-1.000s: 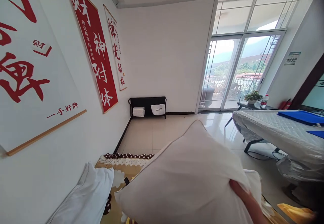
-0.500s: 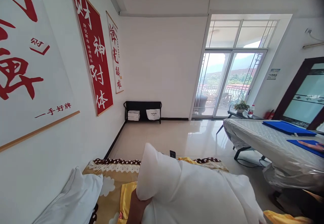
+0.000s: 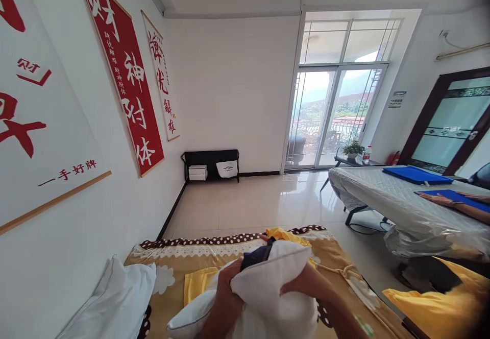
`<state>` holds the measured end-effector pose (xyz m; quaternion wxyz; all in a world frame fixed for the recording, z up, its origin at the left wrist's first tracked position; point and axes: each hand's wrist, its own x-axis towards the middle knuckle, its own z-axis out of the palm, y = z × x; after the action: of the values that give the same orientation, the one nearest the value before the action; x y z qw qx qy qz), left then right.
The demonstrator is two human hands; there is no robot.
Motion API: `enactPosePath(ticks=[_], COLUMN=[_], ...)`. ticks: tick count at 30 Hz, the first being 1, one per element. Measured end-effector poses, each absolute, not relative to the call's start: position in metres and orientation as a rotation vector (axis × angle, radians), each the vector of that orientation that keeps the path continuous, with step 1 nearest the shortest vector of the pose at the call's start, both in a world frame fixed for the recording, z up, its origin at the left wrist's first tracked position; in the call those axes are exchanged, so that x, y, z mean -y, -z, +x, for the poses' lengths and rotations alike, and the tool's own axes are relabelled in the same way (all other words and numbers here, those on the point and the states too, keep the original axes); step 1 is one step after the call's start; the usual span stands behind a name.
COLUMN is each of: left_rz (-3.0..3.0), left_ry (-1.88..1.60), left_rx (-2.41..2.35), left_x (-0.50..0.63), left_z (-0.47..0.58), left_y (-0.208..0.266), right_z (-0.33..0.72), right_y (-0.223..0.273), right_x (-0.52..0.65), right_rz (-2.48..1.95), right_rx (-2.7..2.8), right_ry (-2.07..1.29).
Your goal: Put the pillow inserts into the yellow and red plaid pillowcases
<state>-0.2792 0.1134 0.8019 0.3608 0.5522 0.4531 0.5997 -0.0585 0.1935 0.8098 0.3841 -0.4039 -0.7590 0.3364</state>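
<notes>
Below me at the front, a white pillow (image 3: 273,280) is bunched and folded over the bedding. My left hand (image 3: 228,288) is closed around its left edge. On the other side, my right hand (image 3: 306,283) grips the pillow's right part, fingers partly sunk into the fabric. Just behind the raised edge shows a dark navy thing (image 3: 255,258); its kind is unclear. Yellow cloth (image 3: 197,284) lies on the brown patterned bed sheet (image 3: 191,251), partly under the pillow. A second white pillow (image 3: 115,295) rests at the left, against the wall.
At the right stands a plastic-wrapped table (image 3: 367,188) with blue mats (image 3: 417,174); another person's hand (image 3: 434,197) lies there. Yellow fabric (image 3: 440,298) is at the lower right. A black rack (image 3: 210,158) and a side table with a plant (image 3: 352,148) stand farther back.
The pillow, spread wide and raised before, is now lower and bunched between my hands. My right hand has come into clear view, and the dark navy thing shows behind the pillow.
</notes>
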Motion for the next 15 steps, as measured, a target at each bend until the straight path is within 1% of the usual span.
enactPosePath(ticks=[3,6,7,9,11,13,15], left_rz=[1.677,1.89,1.929,1.793,1.421,1.049,0.882], left_ry=[-1.575,-1.398,-1.401,-1.621,-1.822,-1.89,-1.9], left_rx=[-1.463,-1.733,-1.824,-2.082,-2.26,-2.188,-2.001], left_x=[-0.108,-0.092,-0.085,-0.068,-0.053,-0.043,-0.04], left_z=[-0.314,-0.369,-0.39,-0.432,-0.468,-0.49,-0.493], left_y=[-0.784,-0.745,-0.729,-0.696,-0.665,-0.642,-0.628], right_z=[-0.104,-0.133,-0.137,-0.139,-0.132,-0.123,-0.114], right_y=[-0.773,-0.744,-0.741,-0.743,-0.753,-0.763,-0.772], right_x=[-0.196,-0.207,-0.211,-0.217,-0.218,-0.217,-0.213], right_rz=[-1.162,-1.155,-1.149,-1.129,-1.094,-1.06,-1.057], right_rx=[1.626,1.438,1.407,1.36,1.337,1.328,1.298], right_ry=[-0.874,-0.87,-0.885,-0.939,-1.039,-1.154,-1.217])
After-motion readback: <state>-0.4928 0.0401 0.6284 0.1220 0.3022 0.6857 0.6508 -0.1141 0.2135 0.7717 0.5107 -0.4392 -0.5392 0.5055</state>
